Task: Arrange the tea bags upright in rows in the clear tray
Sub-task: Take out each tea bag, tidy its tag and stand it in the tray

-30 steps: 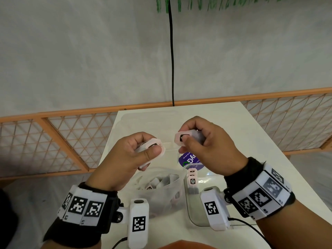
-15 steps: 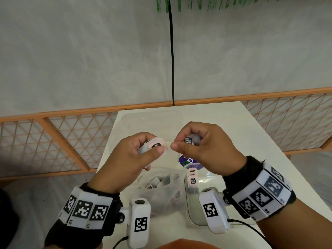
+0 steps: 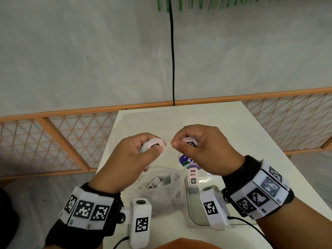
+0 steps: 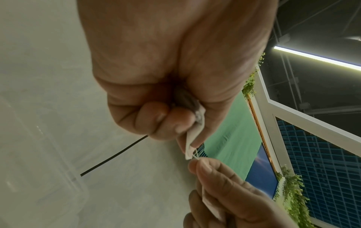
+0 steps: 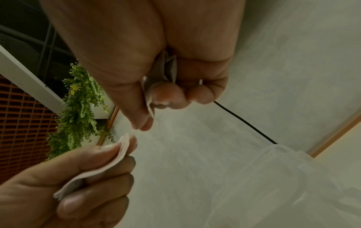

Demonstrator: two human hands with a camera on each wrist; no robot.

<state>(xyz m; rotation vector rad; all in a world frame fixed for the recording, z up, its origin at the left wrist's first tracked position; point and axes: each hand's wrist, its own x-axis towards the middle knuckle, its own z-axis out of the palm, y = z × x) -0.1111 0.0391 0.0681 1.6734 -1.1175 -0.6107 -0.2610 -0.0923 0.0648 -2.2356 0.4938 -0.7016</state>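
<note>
Two hands are raised close together above the white table (image 3: 224,119), each closed around a tea bag. The left hand (image 3: 129,159) curls its fingers and thumb around a pinkish tea bag (image 3: 155,145) with a small dark label; the left wrist view shows that bag's pale edge poking out between the fingertips. The right hand (image 3: 203,150) grips a second tea bag (image 3: 190,143) in the same way, and its thumb and forefinger pinch a thin white string (image 3: 168,143) running across the small gap to the left hand's bag. So both grips are closed on tea bags, with the right one also pinching the string.

Below the hands, a clear plastic bag (image 3: 161,187) on the table holds a loose heap of more tea bags. Just right of it lies the clear tray (image 3: 190,211), where a few tea bags (image 3: 193,178) stand upright in a short row near its far left end. A purple round label (image 3: 186,159) shows beyond them. A black cable (image 3: 172,60) runs down the grey wall behind the table.
</note>
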